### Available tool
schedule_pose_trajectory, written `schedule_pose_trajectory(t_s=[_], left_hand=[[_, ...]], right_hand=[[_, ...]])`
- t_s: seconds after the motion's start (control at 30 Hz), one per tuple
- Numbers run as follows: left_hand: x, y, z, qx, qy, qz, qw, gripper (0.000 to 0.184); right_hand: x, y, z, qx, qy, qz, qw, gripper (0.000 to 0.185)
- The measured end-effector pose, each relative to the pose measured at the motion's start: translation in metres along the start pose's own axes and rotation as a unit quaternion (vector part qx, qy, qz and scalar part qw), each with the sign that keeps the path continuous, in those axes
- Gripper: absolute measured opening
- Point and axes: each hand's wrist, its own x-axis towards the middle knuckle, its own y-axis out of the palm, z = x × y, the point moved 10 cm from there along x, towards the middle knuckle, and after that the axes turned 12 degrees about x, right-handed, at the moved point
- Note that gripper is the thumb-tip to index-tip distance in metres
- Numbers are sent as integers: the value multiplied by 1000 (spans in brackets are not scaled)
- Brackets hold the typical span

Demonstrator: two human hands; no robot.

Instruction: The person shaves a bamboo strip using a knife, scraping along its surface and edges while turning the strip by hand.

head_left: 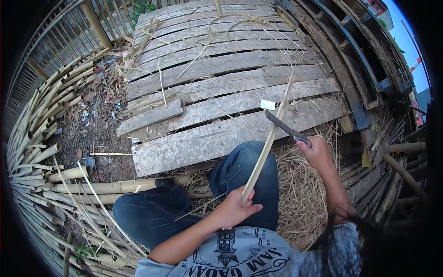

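My left hand [235, 207] is closed around the lower end of a long, pale bamboo strip [263, 161]. The strip slants up and away to the right, over my knee and the wooden platform. In my right hand [317, 151] is the handle of a knife [282, 125], with fingers wrapped around it. Its dark, broad blade points up and left and crosses the strip about midway along; whether the edge bites into the bamboo I cannot tell.
A slatted wooden platform [203, 134] lies ahead, with a loose board [152, 117] and thin slivers on it. Bamboo poles [106, 186] are piled at the left. Shavings [302, 194] cover the ground beside my right leg. Wooden pallets [341, 60] stand at the right.
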Motion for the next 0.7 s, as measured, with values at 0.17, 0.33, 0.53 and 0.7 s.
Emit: schedule_pose_trajectory(t_s=[0.17,0.33,0.53,0.7], left_hand=[[-9,4,6,3,-33,6,999,35],[-26,8,9,21,-31,15,999,37],[-34,5,20,44,-67,21,997,33],[-42,5,18,77,-71,17,994,34]], right_hand=[[-14,-1,28,-45,-50,22,997,59],[-1,0,18,-77,-83,13,994,63],[21,-39,12,-83,-12,-52,995,63],[2,-5,41,-159,-116,47,979,65]])
